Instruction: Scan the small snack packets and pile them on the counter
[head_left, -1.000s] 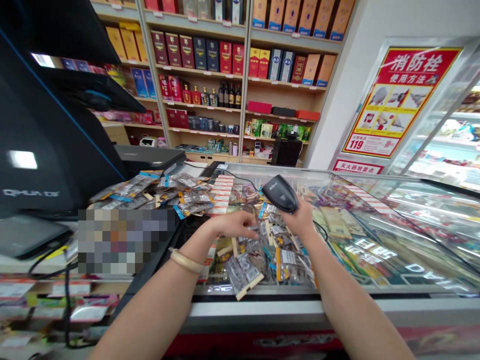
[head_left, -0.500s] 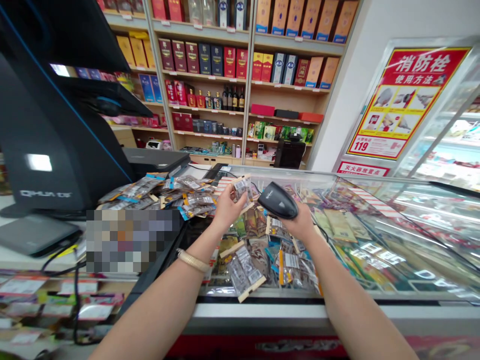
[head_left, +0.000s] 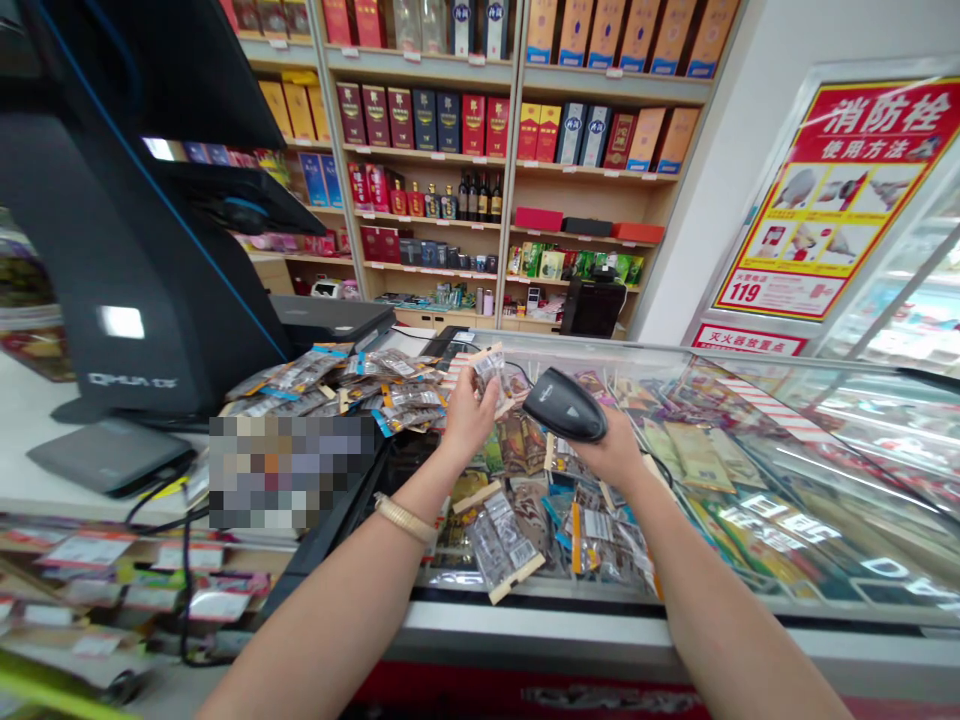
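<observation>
My left hand [head_left: 466, 418] is raised over the glass counter [head_left: 787, 470], closed on a small clear snack packet [head_left: 489, 372] with a barcode label. Just to its right, my right hand [head_left: 611, 450] grips a black handheld barcode scanner [head_left: 564, 404], whose head points left at the packet. Below both hands lies a loose pile of similar packets [head_left: 540, 530] on the glass. A second heap of packets [head_left: 345, 385] rests at the counter's left end.
A black register screen on a stand [head_left: 150, 250] rises at the left, with a flat black device [head_left: 112, 455] and cables beside it. Shelves of boxed goods and bottles [head_left: 480, 150] fill the back wall. A red poster [head_left: 840, 200] hangs at the right.
My left hand picked a packet off the pile and lifted it up in front of the scanner. The scanner hand stayed about where it was. My view shifted slightly left.
</observation>
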